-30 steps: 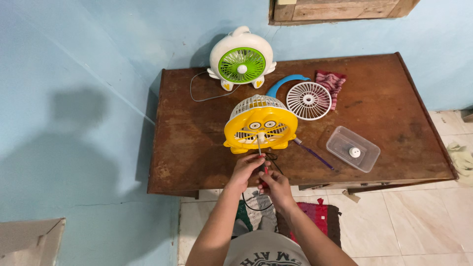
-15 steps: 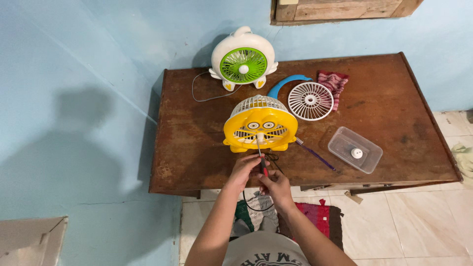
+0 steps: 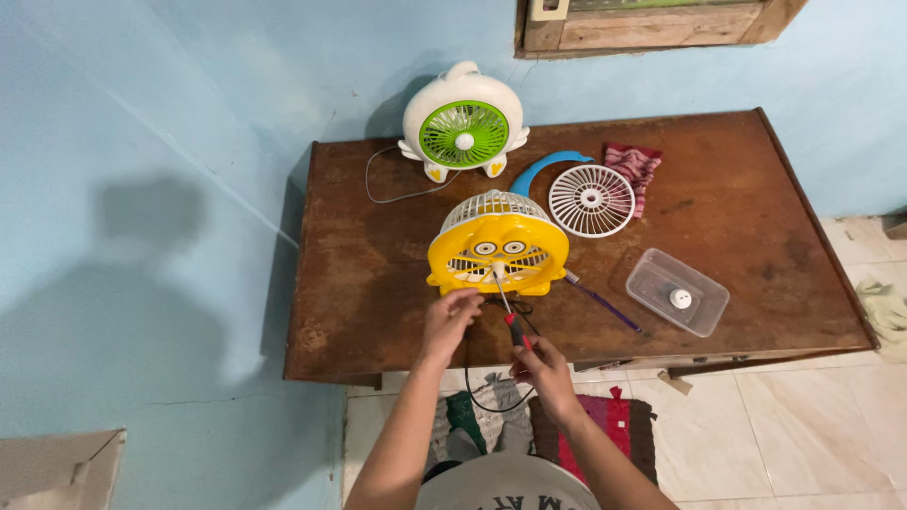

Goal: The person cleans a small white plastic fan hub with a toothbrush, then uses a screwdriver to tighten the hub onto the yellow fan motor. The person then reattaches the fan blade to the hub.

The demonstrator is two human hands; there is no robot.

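Note:
A yellow desk fan with a white rear grille lies face-down on the brown wooden table. My right hand grips a red-and-black screwdriver whose tip rests at the middle of the fan's back. My left hand sits by the fan's lower edge with its fingers pinched together, close to the black cord that hangs over the table's front edge.
A white and green fan stands at the back. A loose white fan grille, a blue curved part, a red cloth, a purple-handled tool and a clear plastic box lie to the right. Blue wall on the left.
Both hands have drawn back slightly from the fan toward the table's front edge; the screwdriver stays pointed at the fan's back.

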